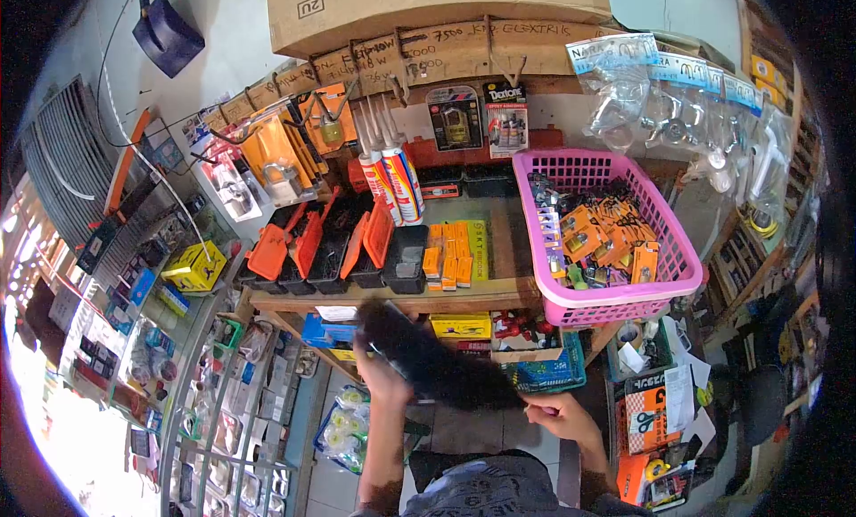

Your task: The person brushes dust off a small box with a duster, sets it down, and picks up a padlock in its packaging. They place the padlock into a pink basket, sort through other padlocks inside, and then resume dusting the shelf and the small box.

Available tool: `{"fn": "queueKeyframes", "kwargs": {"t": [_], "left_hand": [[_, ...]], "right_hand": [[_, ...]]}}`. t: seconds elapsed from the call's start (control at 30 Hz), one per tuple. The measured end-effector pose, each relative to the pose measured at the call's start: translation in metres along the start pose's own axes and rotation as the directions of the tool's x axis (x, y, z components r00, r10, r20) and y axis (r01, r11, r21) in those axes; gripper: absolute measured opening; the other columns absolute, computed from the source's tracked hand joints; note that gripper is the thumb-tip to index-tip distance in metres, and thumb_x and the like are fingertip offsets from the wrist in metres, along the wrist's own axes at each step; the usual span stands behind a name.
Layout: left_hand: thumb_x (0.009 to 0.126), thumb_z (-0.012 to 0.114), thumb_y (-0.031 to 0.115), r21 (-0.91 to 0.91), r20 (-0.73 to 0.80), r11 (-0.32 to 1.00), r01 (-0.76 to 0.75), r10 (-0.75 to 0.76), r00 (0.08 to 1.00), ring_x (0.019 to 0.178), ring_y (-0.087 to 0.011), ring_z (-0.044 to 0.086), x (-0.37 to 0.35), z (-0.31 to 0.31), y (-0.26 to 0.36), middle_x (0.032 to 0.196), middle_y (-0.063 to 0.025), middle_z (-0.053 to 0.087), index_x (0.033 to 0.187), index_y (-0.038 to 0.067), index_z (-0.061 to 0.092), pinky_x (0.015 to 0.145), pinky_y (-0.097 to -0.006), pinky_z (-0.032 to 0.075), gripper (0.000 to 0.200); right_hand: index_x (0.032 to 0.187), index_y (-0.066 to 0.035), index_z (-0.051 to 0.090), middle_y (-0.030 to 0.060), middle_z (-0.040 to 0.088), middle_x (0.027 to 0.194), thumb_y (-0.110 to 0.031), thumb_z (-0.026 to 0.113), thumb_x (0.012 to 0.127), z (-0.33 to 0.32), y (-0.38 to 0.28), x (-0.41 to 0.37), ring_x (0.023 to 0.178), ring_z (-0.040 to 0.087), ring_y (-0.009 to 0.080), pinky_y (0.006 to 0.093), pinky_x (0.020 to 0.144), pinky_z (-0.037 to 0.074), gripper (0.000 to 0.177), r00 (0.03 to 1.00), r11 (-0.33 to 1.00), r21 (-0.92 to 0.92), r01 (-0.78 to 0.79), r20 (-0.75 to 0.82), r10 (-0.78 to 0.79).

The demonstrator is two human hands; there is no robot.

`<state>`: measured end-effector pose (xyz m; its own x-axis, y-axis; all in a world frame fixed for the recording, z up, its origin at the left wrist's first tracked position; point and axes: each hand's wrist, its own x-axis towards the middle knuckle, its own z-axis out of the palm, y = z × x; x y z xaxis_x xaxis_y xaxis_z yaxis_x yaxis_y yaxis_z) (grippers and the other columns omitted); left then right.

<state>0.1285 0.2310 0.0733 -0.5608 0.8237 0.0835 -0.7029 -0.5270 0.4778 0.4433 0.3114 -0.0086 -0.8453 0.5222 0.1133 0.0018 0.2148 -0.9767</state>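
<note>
A dark, fluffy duster (464, 365) stretches between my two hands in front of the shelf edge. My right hand (566, 419) is closed around its handle end, where a small pinkish bit shows. My left hand (383, 379) is at the other end, fingers mostly hidden behind a dark shape that may be a separate object; I cannot make out what it grips. Just beyond stand black bins (330, 249) with orange lids, small orange boxes (450, 256), and sealant tubes (392, 182).
A pink basket (606, 296) of packaged padlocks overhangs the wooden shelf (499, 296) on the right. Packaged goods (285, 151) hang on hooks above, beneath a large cardboard box (428, 4). A glass case (232, 410) stands left; boxes and papers (646, 419) crowd the right.
</note>
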Motion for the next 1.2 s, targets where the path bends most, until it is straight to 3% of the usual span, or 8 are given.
{"fn": "queueKeyframes", "kwargs": {"t": [0.13, 0.23, 0.63, 0.73, 0.87, 1.07, 1.13, 1.2], "left_hand": [[0.095, 0.031, 0.058, 0.031, 0.236, 0.998, 0.045, -0.051, 0.971, 0.126, -0.0359, 0.047, 0.017, -0.052, -0.007, 0.136, -0.0144, 0.052, 0.139, 0.009, 0.046, 0.110, -0.0530, 0.032, 0.068], [0.094, 0.030, 0.060, -0.082, -0.056, 0.993, 0.088, -0.093, 0.994, 0.122, -0.0356, 0.050, 0.007, -0.010, 0.000, 0.134, -0.0180, 0.053, 0.135, 0.005, 0.047, 0.108, -0.0486, 0.035, 0.071], [0.096, 0.032, 0.057, 0.054, 0.130, 0.997, 0.051, -0.058, 0.990, 0.120, -0.0331, 0.053, 0.005, -0.023, -0.004, 0.131, -0.0120, 0.057, 0.137, 0.007, 0.047, 0.105, -0.0474, 0.039, 0.066], [0.094, 0.033, 0.058, -0.031, -0.144, 0.992, 0.121, -0.125, 0.982, 0.122, -0.0347, 0.052, 0.004, -0.005, 0.004, 0.133, -0.0154, 0.055, 0.138, 0.007, 0.046, 0.105, -0.0495, 0.039, 0.069], [0.093, 0.037, 0.060, -0.068, 0.101, 0.991, 0.114, -0.106, 0.989, 0.123, -0.0374, 0.050, 0.004, -0.019, 0.007, 0.138, -0.0169, 0.051, 0.139, 0.008, 0.046, 0.104, -0.0531, 0.039, 0.071], [0.096, 0.041, 0.050, -0.126, -0.050, 0.992, -0.001, -0.005, 0.999, 0.125, -0.0323, 0.048, 0.009, -0.004, 0.006, 0.137, -0.0144, 0.050, 0.136, 0.007, 0.046, 0.109, -0.0480, 0.034, 0.059], [0.097, 0.043, 0.044, -0.129, 0.356, 0.984, 0.123, -0.070, 0.932, 0.121, -0.0298, 0.051, 0.023, -0.053, 0.003, 0.129, -0.0121, 0.056, 0.134, 0.009, 0.049, 0.110, -0.0461, 0.033, 0.051], [0.097, 0.042, 0.046, -0.116, 0.167, 0.990, 0.078, -0.058, 0.984, 0.120, -0.0303, 0.051, 0.012, -0.022, 0.009, 0.128, -0.0123, 0.057, 0.134, 0.011, 0.050, 0.109, -0.0466, 0.034, 0.052]], "right_hand": [[0.123, -0.001, 0.062, -0.0029, 0.060, 0.079, -0.009, 0.067, 0.090, -0.002, -0.003, -0.004, 0.066, 0.046, 0.0029, 0.0201, 0.058, 0.041, 0.035, 0.998, 0.999, 0.009, -0.049, -0.030, 0.049], [0.123, -0.001, 0.063, -0.0032, 0.058, 0.078, -0.009, 0.067, 0.090, 0.002, -0.004, -0.004, 0.066, 0.045, 0.0029, 0.0196, 0.058, 0.040, 0.034, 0.994, 0.995, -0.004, -0.096, -0.061, 0.095], [0.124, -0.001, 0.062, -0.0032, 0.059, 0.076, -0.005, 0.065, 0.090, 0.001, -0.010, -0.002, 0.067, 0.049, 0.0035, 0.0194, 0.059, 0.042, 0.034, 0.993, 0.997, -0.019, -0.072, -0.091, 0.070], [0.124, -0.001, 0.062, -0.0036, 0.057, 0.074, -0.004, 0.065, 0.090, 0.007, 0.000, 0.002, 0.065, 0.047, 0.0035, 0.0198, 0.057, 0.042, 0.034, 0.997, 0.998, 0.039, -0.039, -0.072, 0.042], [0.123, 0.000, 0.062, -0.0021, 0.059, 0.076, -0.002, 0.065, 0.089, 0.001, -0.015, 0.002, 0.066, 0.049, 0.0037, 0.0200, 0.059, 0.043, 0.034, 0.986, 0.987, -0.036, -0.158, 0.050, 0.160], [0.128, -0.002, 0.059, 0.0017, 0.066, 0.086, -0.002, 0.065, 0.090, 0.013, -0.011, 0.009, 0.076, 0.056, 0.0063, 0.0227, 0.070, 0.049, 0.039, 1.000, 0.987, 0.162, -0.009, -0.005, 0.010], [0.127, -0.002, 0.060, 0.0028, 0.066, 0.085, -0.003, 0.065, 0.090, 0.021, -0.020, 0.008, 0.076, 0.057, 0.0071, 0.0228, 0.070, 0.050, 0.037, 0.999, 0.979, 0.199, -0.046, 0.015, 0.044], [0.111, 0.001, 0.065, 0.0019, 0.064, 0.080, -0.006, 0.064, 0.092, 0.023, -0.028, 0.011, 0.067, 0.055, 0.0061, 0.0224, 0.060, 0.047, 0.021, 0.999, 0.950, 0.311, -0.014, 0.038, 0.002]]}}
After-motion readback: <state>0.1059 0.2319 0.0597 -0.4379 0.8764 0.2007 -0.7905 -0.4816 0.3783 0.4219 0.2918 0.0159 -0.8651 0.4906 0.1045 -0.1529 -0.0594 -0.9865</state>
